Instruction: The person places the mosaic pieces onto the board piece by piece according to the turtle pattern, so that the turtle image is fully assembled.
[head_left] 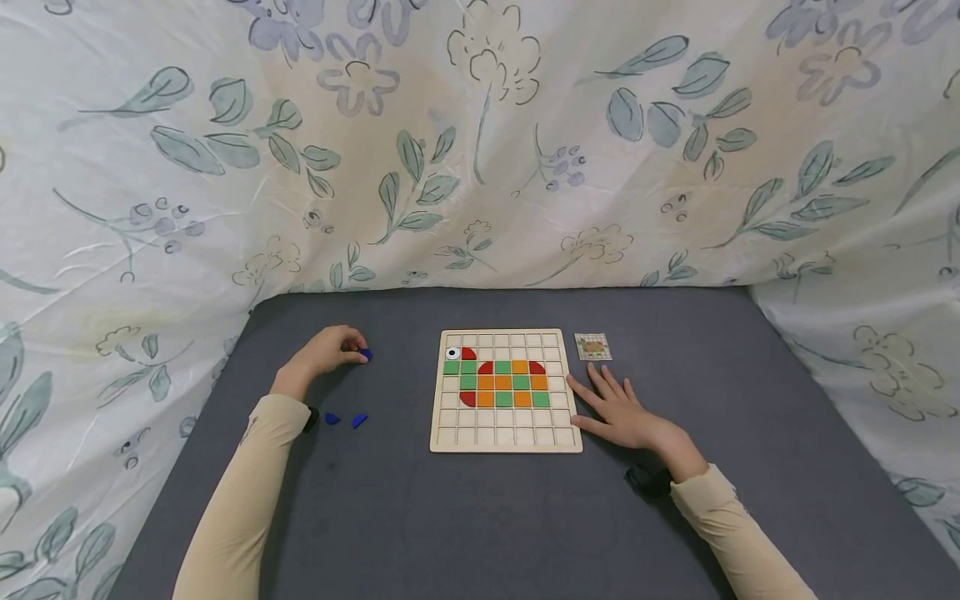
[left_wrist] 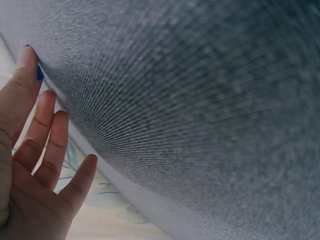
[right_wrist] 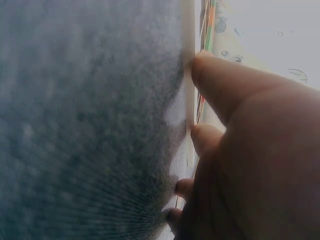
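Between thumb and fingertips my left hand [head_left: 326, 354] pinches a small blue piece [head_left: 366, 354] over the left side of the table. In the left wrist view, a sliver of that blue piece [left_wrist: 40, 74] shows beside the thumb; the rest is hidden. My right hand [head_left: 618, 412] lies with fingers spread, thumb and index fingertip at the right edge of a wooden grid board [head_left: 506, 437]. Green, orange and red tiles [head_left: 504, 383] fill part of the grid, with a white eye tile [head_left: 452, 353] at the upper left.
Two more blue pieces, one rounded [head_left: 332, 418] and one slanted [head_left: 360, 421], lie near my left wrist. A small picture card [head_left: 593, 347] is right of the board. Behind the grey table [head_left: 480, 525] hangs a floral curtain [head_left: 480, 167].
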